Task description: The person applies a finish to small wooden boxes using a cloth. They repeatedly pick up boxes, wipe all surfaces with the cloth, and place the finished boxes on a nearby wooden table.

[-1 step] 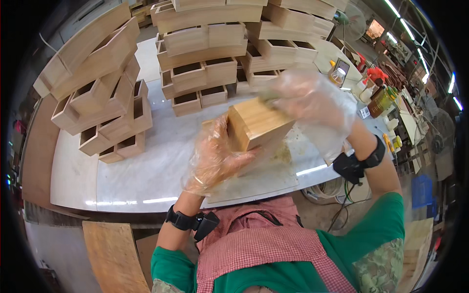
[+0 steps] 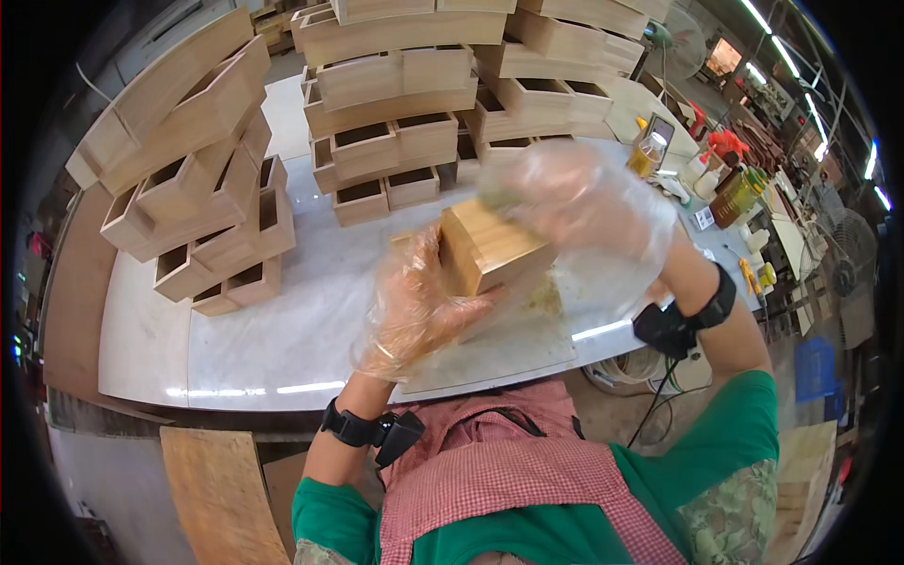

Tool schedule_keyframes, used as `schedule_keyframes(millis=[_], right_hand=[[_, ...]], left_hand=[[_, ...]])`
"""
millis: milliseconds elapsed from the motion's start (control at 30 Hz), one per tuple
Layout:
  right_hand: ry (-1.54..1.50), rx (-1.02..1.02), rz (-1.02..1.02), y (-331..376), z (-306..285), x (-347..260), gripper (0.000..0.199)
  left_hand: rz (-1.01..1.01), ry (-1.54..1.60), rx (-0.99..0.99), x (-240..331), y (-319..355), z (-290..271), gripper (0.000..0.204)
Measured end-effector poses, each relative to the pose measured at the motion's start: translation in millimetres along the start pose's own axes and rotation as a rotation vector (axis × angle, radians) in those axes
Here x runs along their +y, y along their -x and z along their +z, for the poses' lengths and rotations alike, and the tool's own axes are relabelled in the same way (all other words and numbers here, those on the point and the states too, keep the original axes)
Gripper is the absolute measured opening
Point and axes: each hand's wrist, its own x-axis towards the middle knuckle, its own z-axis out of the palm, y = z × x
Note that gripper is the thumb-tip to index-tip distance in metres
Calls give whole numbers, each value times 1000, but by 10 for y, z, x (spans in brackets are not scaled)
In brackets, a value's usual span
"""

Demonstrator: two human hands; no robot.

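Observation:
A small wooden box (image 2: 490, 247), wet and glossy on its faces, is tilted above the white tabletop. My left hand (image 2: 414, 299), in a clear plastic glove, grips its left end with the thumb along the near lower edge. My right hand (image 2: 574, 193), also gloved and smeared by motion, is at the box's far upper edge. Beneath its fingers shows a bit of a greenish pad (image 2: 499, 196), blurred and mostly hidden. Under the box, a yellowish-brown stain (image 2: 544, 297) marks the work surface.
Stacks of pale, open two-compartment wooden boxes (image 2: 395, 141) rise at the back, with another stack (image 2: 217, 226) at the left. A jar of amber liquid (image 2: 647, 155), a large amber bottle (image 2: 739, 196) and several small bottles stand on the right. Cables (image 2: 650, 405) hang below the edge.
My right hand has shifted slightly left along the box's upper edge, uncovering more of the amber jar. My left hand and the box stay nearly in place.

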Motion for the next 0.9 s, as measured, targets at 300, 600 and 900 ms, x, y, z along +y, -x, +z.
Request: schedule_keyframes(millis=[300, 600, 900], right_hand=[[95, 65, 33, 185, 38, -453, 57], [-18, 79, -83, -83, 63, -647, 44], [-363, 150, 153, 561, 170, -149, 39]], left_hand=[[-5, 24, -23, 37, -12, -87, 83], [75, 16, -78, -37, -6, -114, 87], [0, 77, -29, 168, -30, -72, 84]])
